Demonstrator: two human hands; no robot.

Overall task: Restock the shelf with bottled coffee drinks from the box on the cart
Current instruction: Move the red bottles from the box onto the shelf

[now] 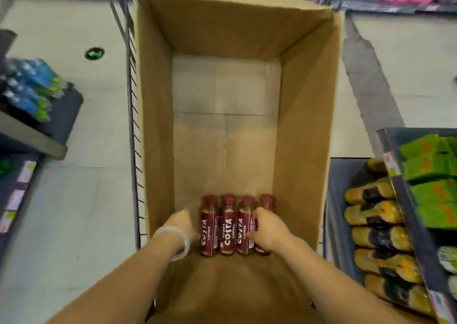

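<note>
Bottles (pixel 228 224) between both hands

Both forearms bare to the lower frame edge; no sleeves visible. Left hand (pixel 181 223): one translucent, pale bangle (pixel 178 242) around the wrist, smooth and rounded, no markings legible. Right hand (pixel 268 227): no ring, watch or band visible; neither hand is gloved, and nail detail is too blurred to read.

head cam, wide-angle, looks steeply down, close over open cardboard box (pixel 306 116), aisle floor (pixel 74 200) around
</note>
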